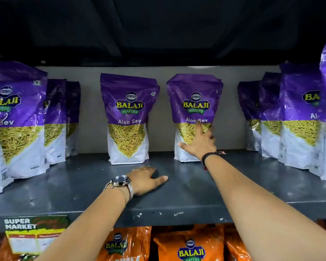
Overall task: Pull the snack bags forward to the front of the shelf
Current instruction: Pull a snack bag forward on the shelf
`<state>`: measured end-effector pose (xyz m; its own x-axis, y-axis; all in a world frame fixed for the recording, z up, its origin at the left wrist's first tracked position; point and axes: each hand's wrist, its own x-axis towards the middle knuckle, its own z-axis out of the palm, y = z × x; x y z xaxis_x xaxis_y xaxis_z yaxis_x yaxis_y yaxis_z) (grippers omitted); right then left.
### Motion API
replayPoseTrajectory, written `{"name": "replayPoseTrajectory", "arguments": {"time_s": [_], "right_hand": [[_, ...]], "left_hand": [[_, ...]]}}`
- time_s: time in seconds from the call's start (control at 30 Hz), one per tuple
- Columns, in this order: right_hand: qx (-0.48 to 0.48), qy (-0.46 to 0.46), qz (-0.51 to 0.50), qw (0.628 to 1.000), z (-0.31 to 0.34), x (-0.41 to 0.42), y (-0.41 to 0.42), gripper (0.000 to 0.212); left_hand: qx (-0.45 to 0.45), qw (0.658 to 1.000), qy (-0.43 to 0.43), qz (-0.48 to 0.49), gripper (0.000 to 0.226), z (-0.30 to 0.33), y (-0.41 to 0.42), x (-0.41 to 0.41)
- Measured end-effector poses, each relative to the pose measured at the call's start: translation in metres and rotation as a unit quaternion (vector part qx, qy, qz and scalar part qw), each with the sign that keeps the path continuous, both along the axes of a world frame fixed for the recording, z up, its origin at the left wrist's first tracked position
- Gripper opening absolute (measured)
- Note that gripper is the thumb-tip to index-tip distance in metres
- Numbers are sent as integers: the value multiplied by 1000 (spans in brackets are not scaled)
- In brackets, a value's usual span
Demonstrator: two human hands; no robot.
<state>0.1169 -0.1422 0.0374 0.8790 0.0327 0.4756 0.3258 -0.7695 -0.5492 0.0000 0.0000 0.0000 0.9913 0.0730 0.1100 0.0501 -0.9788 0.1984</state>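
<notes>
Two purple-and-white Balaji Aloo Sev snack bags stand upright at the back of the grey shelf (177, 193). The left one (128, 117) stands alone. My right hand (199, 142) lies with spread fingers on the lower front of the right one (194, 98); its thumb points left and its outer fingers reach the bag's right edge. My left hand (145, 179), with a watch on the wrist, rests palm down on the bare shelf in front of the left bag and holds nothing.
Rows of the same purple bags stand further forward at the left (19, 117) and the right (301, 117). Orange Balaji bags (190, 245) fill the shelf below. A price tag (34, 234) hangs on the front lip at the left. A dark shelf sits overhead.
</notes>
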Motion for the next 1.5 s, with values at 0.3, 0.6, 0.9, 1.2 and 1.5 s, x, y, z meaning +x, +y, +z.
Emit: {"name": "replayPoseTrajectory", "arguments": {"time_s": [0.3, 0.6, 0.9, 1.2, 1.5], "right_hand": [[-26, -10, -20, 999, 3, 24, 7, 94], [-67, -28, -28, 997, 6, 12, 2, 89], [-59, -28, -20, 998, 7, -26, -16, 91], [-76, -38, -27, 996, 5, -66, -36, 92], [-90, -32, -37, 995, 3, -100, -50, 96]], "left_hand": [[1, 1000, 2, 5, 66, -4, 7, 10], [-10, 1000, 16, 9, 65, -5, 10, 12], [-16, 1000, 16, 20, 68, -5, 11, 11], [-16, 1000, 17, 21, 68, -5, 8, 9], [-19, 1000, 13, 20, 69, -7, 10, 12]]}}
